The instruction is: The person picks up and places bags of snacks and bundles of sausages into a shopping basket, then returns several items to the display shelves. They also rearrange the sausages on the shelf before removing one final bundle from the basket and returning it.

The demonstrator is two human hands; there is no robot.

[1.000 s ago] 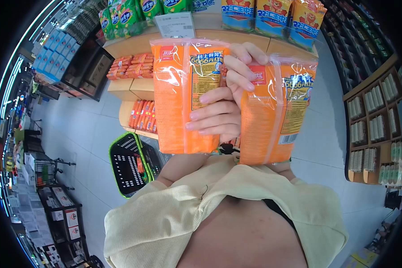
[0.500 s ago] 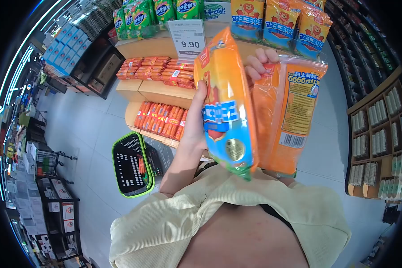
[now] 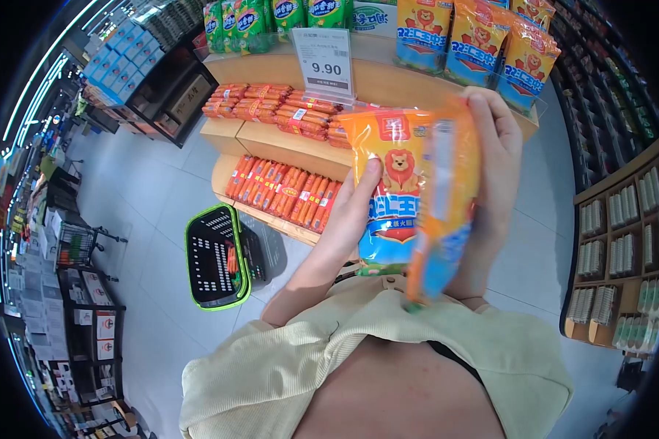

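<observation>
My left hand point(image 3: 353, 212) grips one orange-and-blue bag of ham sausages point(image 3: 392, 227), thumb across its front. A lion drawing on that bag faces me upright. Pinched near its top by my right hand point(image 3: 498, 143) is a second bag of ham sausages point(image 3: 447, 194). It stands nearly edge-on, smeared by motion, and overlaps the right side of the first bag. Both bags are in front of my chest. Similar lion bags point(image 3: 477, 44) line the upper shelf beyond my right hand.
Red-wrapped sausage packs point(image 3: 289, 192) lie on the wooden display's lower tiers, below a 9.90 price sign point(image 3: 326, 69). Green bags point(image 3: 249, 25) stand at the upper left. A black basket with a green rim point(image 3: 190, 256) rests on the floor. Side shelves point(image 3: 604, 245) stand right.
The left bag has turned its lion front towards me and moved slightly down. The right bag has swung from showing its back to nearly edge-on. The view has shifted a little.
</observation>
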